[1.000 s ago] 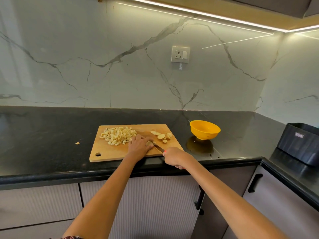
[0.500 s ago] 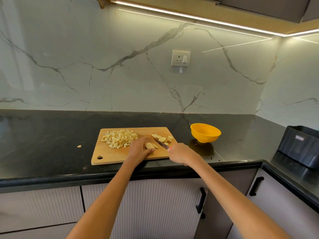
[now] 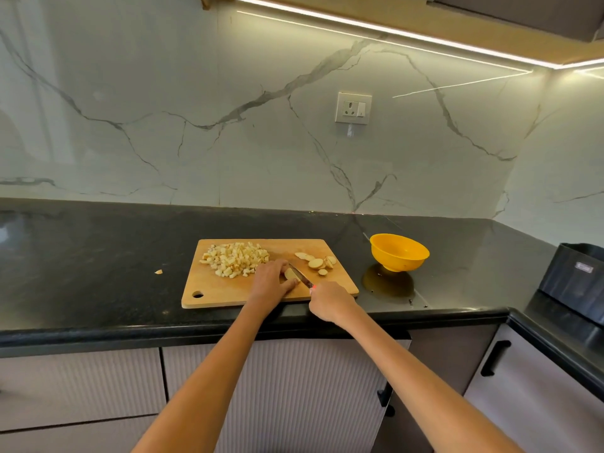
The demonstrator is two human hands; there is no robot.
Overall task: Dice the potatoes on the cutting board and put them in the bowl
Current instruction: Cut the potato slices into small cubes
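Note:
A wooden cutting board (image 3: 228, 294) lies on the black counter. A heap of diced potato (image 3: 236, 258) sits on its far left part. Several potato slices (image 3: 317, 263) lie at its far right. My left hand (image 3: 272, 282) holds down a potato piece (image 3: 290, 274) near the board's middle, fingers curled over it. My right hand (image 3: 328, 301) grips the handle of a knife (image 3: 300, 276), whose blade lies against that piece. An empty yellow bowl (image 3: 399, 251) stands on the counter to the right of the board.
One stray potato bit (image 3: 159, 272) lies on the black counter (image 3: 98, 256) left of the board. A dark grey bin (image 3: 575, 282) stands at the right corner. A wall socket (image 3: 353, 107) is on the marble backsplash. Cabinet doors with black handles are below.
The knife blade has shifted left and now lies against the piece under my left hand. The camera has tilted slightly, so the board sits lower in view.

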